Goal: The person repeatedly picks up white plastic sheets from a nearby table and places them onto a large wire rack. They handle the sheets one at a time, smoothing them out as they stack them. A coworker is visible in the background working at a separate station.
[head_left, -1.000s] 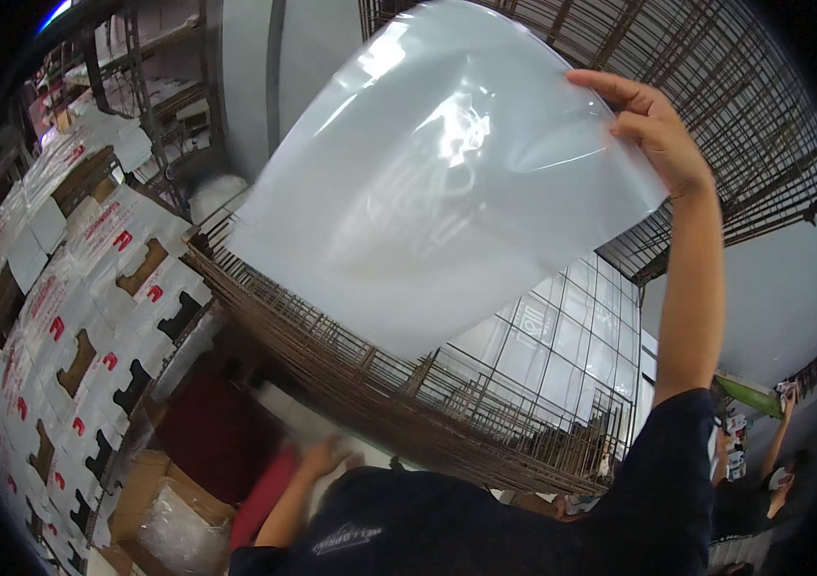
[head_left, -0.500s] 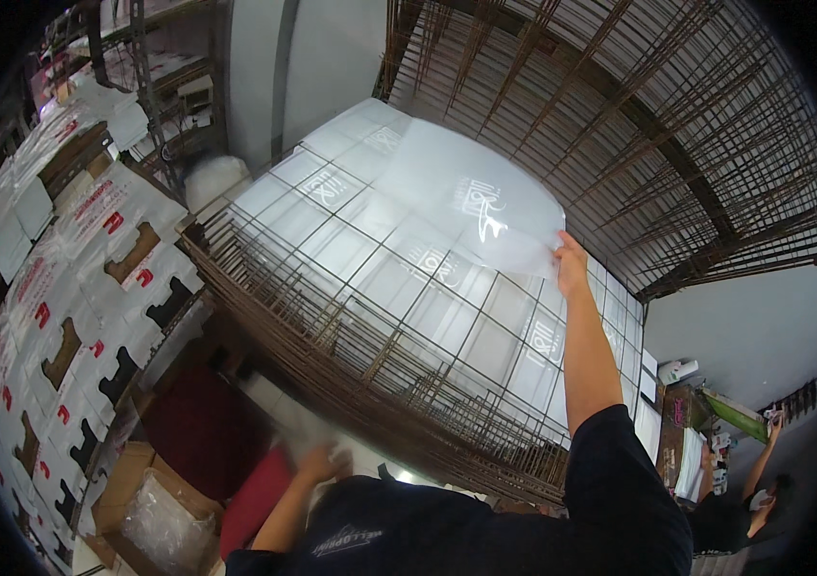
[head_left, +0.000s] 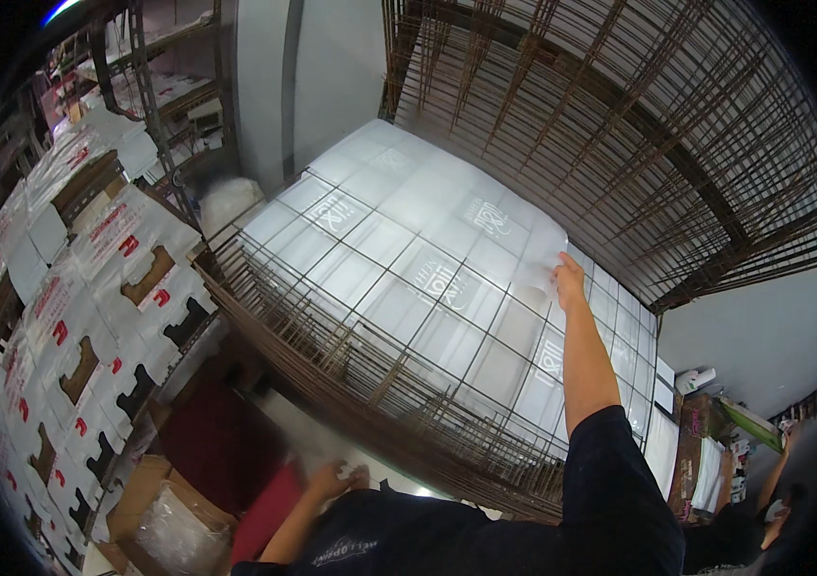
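A translucent white plastic sheet (head_left: 437, 197) with white printed marks lies nearly flat over the far part of a wire drying rack (head_left: 399, 326). At its right corner is my right hand (head_left: 570, 280), fingers closed at the sheet's edge. My right arm stretches out over the rack. More printed sheets (head_left: 442, 278) show through the wire grid of the rack. Near my body, lower and left, my left hand (head_left: 339, 478) hangs with fingers loosely bent and apart, and nothing shows in it. A red surface (head_left: 269, 504) is beside it.
Raised wire racks (head_left: 620, 115) tilt up beyond the sheets. On the left stand stacked white bags with red print (head_left: 92, 307). A cardboard box (head_left: 154, 514) holding clear plastic sits lower left. Another person (head_left: 754, 528) is at the far right.
The sheet's raised right part has come down onto the rack, with my right hand still at its corner. My left hand has moved slightly right. The view has shifted a little.
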The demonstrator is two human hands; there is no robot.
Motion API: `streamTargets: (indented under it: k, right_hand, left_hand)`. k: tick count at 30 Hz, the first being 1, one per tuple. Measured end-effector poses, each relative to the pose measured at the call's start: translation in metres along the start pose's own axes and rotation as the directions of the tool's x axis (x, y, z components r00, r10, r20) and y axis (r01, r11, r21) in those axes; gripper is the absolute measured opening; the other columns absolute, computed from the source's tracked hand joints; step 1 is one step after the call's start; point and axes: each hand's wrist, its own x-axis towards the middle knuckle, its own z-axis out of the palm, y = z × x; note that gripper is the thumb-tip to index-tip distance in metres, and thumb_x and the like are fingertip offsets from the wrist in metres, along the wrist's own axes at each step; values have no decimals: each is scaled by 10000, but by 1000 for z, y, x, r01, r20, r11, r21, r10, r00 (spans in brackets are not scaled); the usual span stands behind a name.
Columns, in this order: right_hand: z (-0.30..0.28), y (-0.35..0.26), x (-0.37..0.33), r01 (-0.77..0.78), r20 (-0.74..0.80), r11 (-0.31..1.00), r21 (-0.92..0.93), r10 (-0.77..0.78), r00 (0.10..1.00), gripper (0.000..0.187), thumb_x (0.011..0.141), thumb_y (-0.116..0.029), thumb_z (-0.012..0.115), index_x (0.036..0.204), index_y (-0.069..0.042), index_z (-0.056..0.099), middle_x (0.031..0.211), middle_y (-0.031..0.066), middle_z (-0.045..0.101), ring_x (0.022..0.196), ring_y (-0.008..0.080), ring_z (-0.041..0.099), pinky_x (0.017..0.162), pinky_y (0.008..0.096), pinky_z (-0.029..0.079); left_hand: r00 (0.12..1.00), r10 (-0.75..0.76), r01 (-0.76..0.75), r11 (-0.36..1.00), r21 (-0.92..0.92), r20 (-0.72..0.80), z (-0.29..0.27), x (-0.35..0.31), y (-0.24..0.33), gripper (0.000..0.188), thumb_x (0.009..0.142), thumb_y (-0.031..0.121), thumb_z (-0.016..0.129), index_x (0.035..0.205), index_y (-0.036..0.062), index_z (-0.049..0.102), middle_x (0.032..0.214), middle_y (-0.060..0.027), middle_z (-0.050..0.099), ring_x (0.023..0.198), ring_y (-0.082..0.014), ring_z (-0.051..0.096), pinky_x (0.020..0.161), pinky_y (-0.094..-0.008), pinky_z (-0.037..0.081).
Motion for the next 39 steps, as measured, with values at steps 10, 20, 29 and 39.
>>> streamTargets:
  k: [10,20,29,39]
  right_hand:
    - [0,22,7,59,-13,998,29,-59,998,538,710,24,484,1248,18,477,967,122,569,715,160,546,600,281,463]
    - [-5,40,16,173,-144,984,47,-165,976,523,695,-19,523,1218,-4,517,1113,185,569,880,230,602,729,311,485]
    - [-40,37,-32,297,-224,901,-316,-375,900,315,718,-90,595,1025,-30,626,938,117,656,867,215,622,773,309,478]
    - [-223,0,-160,393,-211,919,-1,-385,899,288,803,-41,529,1085,-52,584,909,41,635,754,103,575,631,226,435]
  left_hand:
    - [1000,-10,10,1000,28,16,2,5,-2,754,714,555,649,1241,40,490,1128,-203,578,1009,-326,582,857,-387,459]
    - [999,24,-26,998,49,26,0,4,0,766,707,588,635,1225,41,499,1107,-201,589,1013,-334,579,861,-388,456]
    - [996,14,-29,984,178,84,5,12,-4,743,709,562,643,1246,71,495,1110,-177,598,1015,-303,587,859,-372,461]
    - [905,-43,-215,812,543,423,26,51,-38,655,757,615,546,1198,132,560,1252,-188,501,1079,-278,555,938,-377,410]
